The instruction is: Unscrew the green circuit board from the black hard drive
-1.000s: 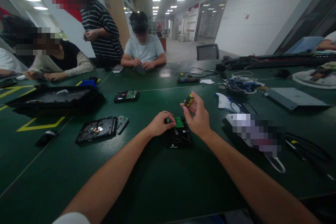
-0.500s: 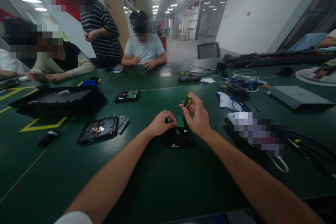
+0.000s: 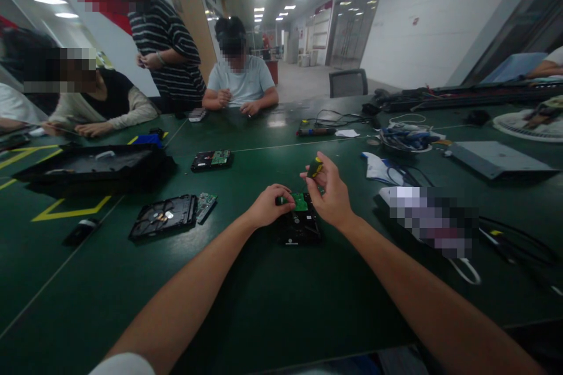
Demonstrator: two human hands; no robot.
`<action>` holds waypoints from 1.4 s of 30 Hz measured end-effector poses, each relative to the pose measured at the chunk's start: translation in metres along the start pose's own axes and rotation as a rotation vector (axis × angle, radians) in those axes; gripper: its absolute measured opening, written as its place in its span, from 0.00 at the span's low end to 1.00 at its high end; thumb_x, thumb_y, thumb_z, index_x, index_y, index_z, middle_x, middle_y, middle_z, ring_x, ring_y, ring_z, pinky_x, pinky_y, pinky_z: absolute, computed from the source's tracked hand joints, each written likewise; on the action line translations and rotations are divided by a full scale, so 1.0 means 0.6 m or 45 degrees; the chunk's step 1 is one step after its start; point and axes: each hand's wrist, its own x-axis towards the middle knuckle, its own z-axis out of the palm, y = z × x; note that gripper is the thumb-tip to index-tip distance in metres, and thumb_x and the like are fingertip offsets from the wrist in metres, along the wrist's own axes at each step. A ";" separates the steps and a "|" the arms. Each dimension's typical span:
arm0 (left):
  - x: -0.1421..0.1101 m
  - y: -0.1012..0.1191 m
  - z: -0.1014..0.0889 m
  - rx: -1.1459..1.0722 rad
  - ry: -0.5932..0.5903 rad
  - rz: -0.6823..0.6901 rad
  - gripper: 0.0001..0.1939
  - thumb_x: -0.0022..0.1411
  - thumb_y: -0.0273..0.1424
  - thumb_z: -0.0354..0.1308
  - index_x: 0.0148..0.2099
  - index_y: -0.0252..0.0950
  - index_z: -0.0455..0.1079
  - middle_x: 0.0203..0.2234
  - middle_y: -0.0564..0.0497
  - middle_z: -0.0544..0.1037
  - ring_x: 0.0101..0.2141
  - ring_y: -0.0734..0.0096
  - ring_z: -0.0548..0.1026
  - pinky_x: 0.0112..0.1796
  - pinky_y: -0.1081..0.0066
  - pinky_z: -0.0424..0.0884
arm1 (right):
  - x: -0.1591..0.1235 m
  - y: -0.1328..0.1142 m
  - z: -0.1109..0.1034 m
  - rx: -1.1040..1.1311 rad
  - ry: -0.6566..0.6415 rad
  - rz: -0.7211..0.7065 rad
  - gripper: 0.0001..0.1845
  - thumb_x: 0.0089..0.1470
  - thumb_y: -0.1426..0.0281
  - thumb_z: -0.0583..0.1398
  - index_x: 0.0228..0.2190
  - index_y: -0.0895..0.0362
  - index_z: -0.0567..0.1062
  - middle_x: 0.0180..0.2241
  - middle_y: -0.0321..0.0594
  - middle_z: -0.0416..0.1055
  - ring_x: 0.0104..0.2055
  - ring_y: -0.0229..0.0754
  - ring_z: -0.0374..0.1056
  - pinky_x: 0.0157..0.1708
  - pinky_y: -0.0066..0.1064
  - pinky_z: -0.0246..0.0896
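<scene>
A black hard drive lies on the green table in front of me, its green circuit board facing up. My right hand is closed around the black and yellow handle of a screwdriver, held tilted over the drive's far end. The screwdriver's tip is hard to make out. At the left edge of the board, my left hand has its thumb and fingers pinched together. Whatever is between those fingertips is hidden.
Left of me lie an opened drive case, a loose circuit board and another hard drive. A black tray sits farther left. On the right are a metal box, cables and a blurred-out pale object. Several people are around the table.
My hands, the screwdriver and the hard drive keep nearly the same places. The view shifts slightly. Across the table, the seated person's hands have moved a little.
</scene>
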 end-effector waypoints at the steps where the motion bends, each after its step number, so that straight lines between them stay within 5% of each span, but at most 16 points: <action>1: 0.000 0.001 0.000 0.001 -0.003 -0.004 0.02 0.60 0.28 0.68 0.38 0.37 0.79 0.49 0.43 0.77 0.51 0.58 0.75 0.59 0.53 0.66 | 0.000 0.000 -0.001 0.003 -0.002 0.002 0.32 0.68 0.64 0.56 0.68 0.49 0.53 0.55 0.50 0.74 0.50 0.47 0.79 0.56 0.47 0.75; 13: 0.000 0.005 -0.002 0.001 -0.009 -0.021 0.03 0.60 0.29 0.68 0.38 0.37 0.79 0.49 0.44 0.77 0.52 0.57 0.75 0.60 0.52 0.65 | 0.000 0.001 -0.005 0.006 -0.049 -0.019 0.31 0.69 0.63 0.54 0.69 0.49 0.51 0.55 0.49 0.74 0.50 0.47 0.79 0.56 0.48 0.75; 22: 0.000 0.003 0.000 0.008 -0.018 -0.022 0.02 0.61 0.29 0.67 0.38 0.37 0.79 0.49 0.44 0.77 0.52 0.58 0.75 0.60 0.52 0.65 | 0.005 0.000 -0.005 -0.222 0.040 -0.117 0.31 0.64 0.63 0.61 0.65 0.47 0.60 0.55 0.48 0.73 0.44 0.48 0.78 0.46 0.46 0.80; 28: 0.000 0.004 -0.001 0.003 -0.011 -0.007 0.02 0.61 0.28 0.68 0.37 0.36 0.79 0.49 0.43 0.77 0.52 0.58 0.75 0.59 0.54 0.66 | 0.005 -0.006 -0.007 -0.134 -0.007 -0.090 0.34 0.66 0.67 0.56 0.69 0.49 0.52 0.60 0.49 0.70 0.48 0.46 0.78 0.53 0.45 0.76; 35: 0.000 0.009 -0.003 -0.005 -0.015 -0.019 0.01 0.61 0.28 0.67 0.37 0.37 0.79 0.49 0.43 0.77 0.51 0.58 0.75 0.60 0.53 0.65 | 0.005 0.000 -0.007 -0.252 0.043 -0.111 0.32 0.63 0.63 0.61 0.65 0.46 0.60 0.54 0.47 0.73 0.41 0.48 0.77 0.45 0.48 0.79; 42: 0.000 0.005 -0.002 -0.011 -0.017 -0.019 0.02 0.61 0.29 0.67 0.37 0.37 0.79 0.49 0.44 0.77 0.52 0.57 0.75 0.59 0.52 0.66 | 0.006 -0.001 -0.007 -0.197 0.031 -0.088 0.32 0.66 0.65 0.56 0.68 0.47 0.55 0.59 0.48 0.70 0.47 0.48 0.78 0.51 0.48 0.77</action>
